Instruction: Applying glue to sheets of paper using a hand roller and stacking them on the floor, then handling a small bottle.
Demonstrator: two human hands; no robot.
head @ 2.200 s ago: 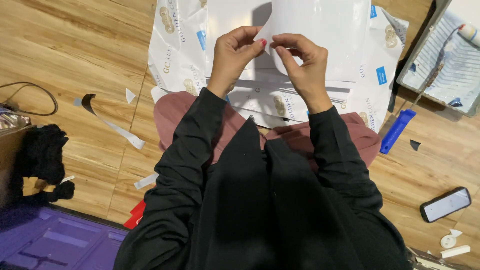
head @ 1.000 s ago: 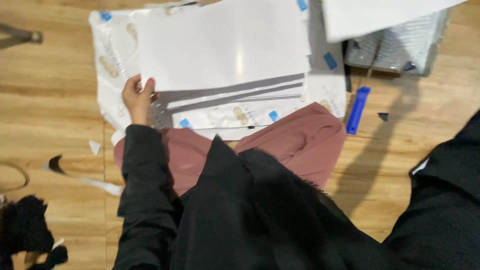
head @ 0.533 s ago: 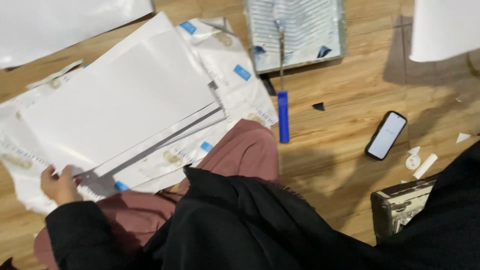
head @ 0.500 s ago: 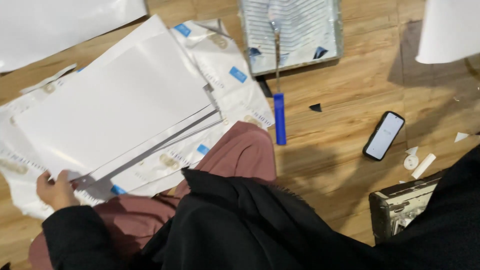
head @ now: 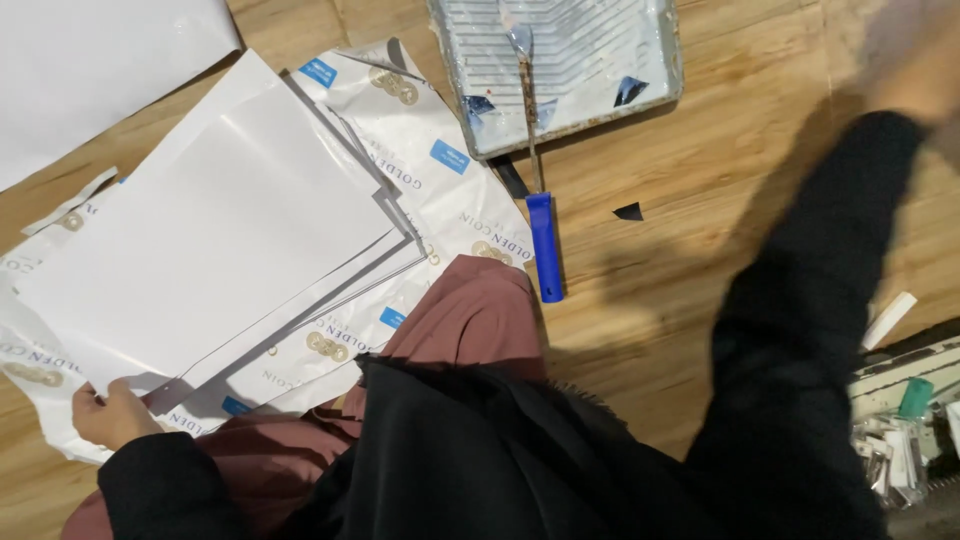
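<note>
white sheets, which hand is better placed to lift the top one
Left, probably. The left hand already touches the near corner of the white sheets. The right arm reaches away to the far side, its hand blurred at the picture's edge.

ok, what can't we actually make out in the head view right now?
- Right hand: motion-blurred at the top right corner and cut by the frame edge; grip unreadable.
- Left hand: fingertips hidden under the corner of the white sheets.
- Open case: cut off by the right edge, and its small contents are too small to identify.
- Paint tray: top cut off by the frame.
</note>
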